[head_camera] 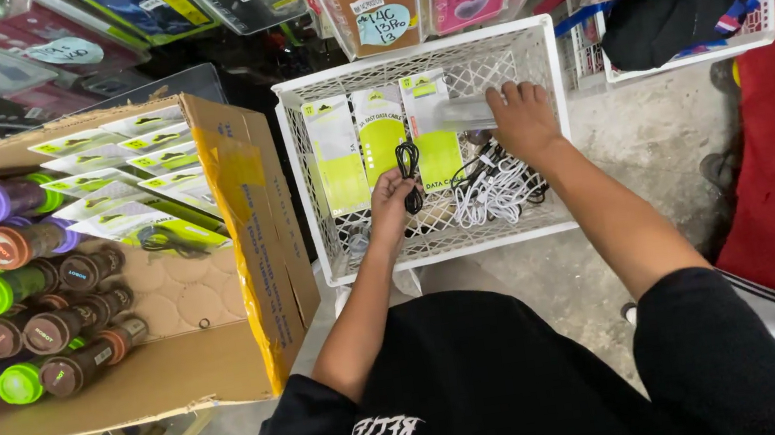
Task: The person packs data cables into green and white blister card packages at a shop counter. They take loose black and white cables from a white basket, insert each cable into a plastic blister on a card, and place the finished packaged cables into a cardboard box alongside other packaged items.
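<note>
Item 1, centre of the frame: white plastic lattice crate (544, 77) standing on the grey concrete floor (657, 142). Contents: several flat white-and-lime card cable packets (379, 129) leaning upright against the far wall; a loose heap of coiled white cables (494, 195) with a few black ones on the crate bottom at right.

Item 2, left hand (392, 202): inside the crate at lower centre, fingers closed on a small coiled black cable (409, 165), held upright just in front of the packets.

Item 3, right hand (524, 120): at the crate's upper right, fingers curled down onto a clear plastic sleeve (462, 115) lying against the packets; it appears to grip the sleeve, though the fingertips are partly hidden.

Step in hand, as judged: a cable and a piece of packaging are being brought together. Joining them would call for keeping the coil tight and the sleeve mouth open and steady.

Item 4, left of the frame: open brown cardboard box (254, 225) with a yellow-taped flap. Contents: rows of brown bottles (73, 329) lying on their sides with purple, green and brown caps; more lime-and-white packets stacked at the upper part.

Item 5, upper right: second white crate (762, 33) holding a dark bundle of cloth (661, 22).
</note>
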